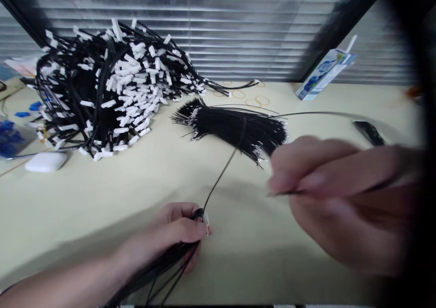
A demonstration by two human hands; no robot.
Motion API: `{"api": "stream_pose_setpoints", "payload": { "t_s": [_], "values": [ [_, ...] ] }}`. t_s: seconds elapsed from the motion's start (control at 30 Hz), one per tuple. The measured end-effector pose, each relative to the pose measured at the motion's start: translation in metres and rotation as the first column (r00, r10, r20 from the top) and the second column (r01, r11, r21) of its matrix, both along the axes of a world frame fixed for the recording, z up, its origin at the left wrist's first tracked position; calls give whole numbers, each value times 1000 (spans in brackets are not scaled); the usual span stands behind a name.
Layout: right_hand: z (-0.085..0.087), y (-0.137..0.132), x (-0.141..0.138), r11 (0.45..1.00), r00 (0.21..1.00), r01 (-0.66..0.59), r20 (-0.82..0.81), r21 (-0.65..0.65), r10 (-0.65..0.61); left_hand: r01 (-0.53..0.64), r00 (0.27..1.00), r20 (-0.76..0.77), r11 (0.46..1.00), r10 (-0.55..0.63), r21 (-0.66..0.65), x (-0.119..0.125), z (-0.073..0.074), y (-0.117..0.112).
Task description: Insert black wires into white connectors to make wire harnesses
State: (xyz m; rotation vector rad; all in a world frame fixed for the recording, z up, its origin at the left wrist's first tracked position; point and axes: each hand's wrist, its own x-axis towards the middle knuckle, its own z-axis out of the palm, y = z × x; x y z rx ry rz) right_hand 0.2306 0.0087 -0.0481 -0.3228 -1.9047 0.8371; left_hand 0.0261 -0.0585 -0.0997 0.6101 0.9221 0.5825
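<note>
The right grip (329, 185), blurred, apparently pinches a black wire (289, 193) jutting leftward.

A small white connector housing (206, 221) is held at the thumb tip of the left hand (179, 230), with black wires (155, 266) bundled below and a single strand (222, 172) angled up-right. A blurred thin wire (288, 193) is pinched in the right hand (327, 194), its tip pointed left.

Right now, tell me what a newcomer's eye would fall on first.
Probably the heap of white-tipped cables at back left, before the blinds. Next, the large, blurred right hand at the right, pinching a thin wire. The left hand, lower centre, grips a black bundle.
</note>
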Motion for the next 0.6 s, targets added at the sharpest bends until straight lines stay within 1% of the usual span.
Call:
{"api": "stream_pose_setpoints", "payload": {
  "t_s": [0.03, 0.07, 0.1, 0.13, 0.17, 0.23, 0.27, 0.33, 0.43, 0.47, 0.53, 0.6],
  "values": [
    [1, 0, 0, 999, 994, 53, -97, -7, -53, -2, 1000, -1, 1000, 2, 2, 0, 0, 1],
    [1, -1, -1, 995, 986, 87, -142, -48, -93, -7, 1000, -4, 1000, 7, 3, 0, 0, 2],
    [0, -2, -3, 991, 987, 93, -125, -97, -105, -8, 1000, -6, 1000, 8, 3, 0, -1, 2],
    [-1, -3, -5, 984, 995, 93, -22, -155, -98, -10, 1000, -6, 1000, 10, -3, 0, -1, 3],
    [-4, -4, -8, 975, 990, 92, 124, -202, -68, -12, 1000, -6, 1000, 12, -7, 0, -1, 3],
    [-9, -7, -12, 977, 938, 63, 348, -206, 13, -7, 1000, -4, 1000, 7, -9, 1, 0, 4],
    [-11, -8, -13, 980, 906, 33, 419, -198, 54, -5, 1000, -6, 1000, 5, -8, 1, 1, 4],
    [-14, -8, -15, 976, 868, 3, 485, -218, 105, -9, 1000, -16, 1000, 9, -15, 1, 2, 4],
    [-18, -6, -17, 956, 832, 19, 535, -291, 147, -12, 1000, -26, 999, 12, -30, 0, 3, 2],
    [-19, -5, -17, 956, 835, 24, 532, -293, 142, -6, 1000, -22, 1000, 5, -28, -1, 2, 2],
    [-22, -4, -18, 965, 844, 12, 520, -261, 130, 4, 1000, -19, 1000, -4, -12, -2, 1, 2],
    [-25, -3, -18, 983, 863, 2, 496, -183, 91, 3, 1000, -26, 1000, -3, -4, -2, 0, 2]
  ]
}}
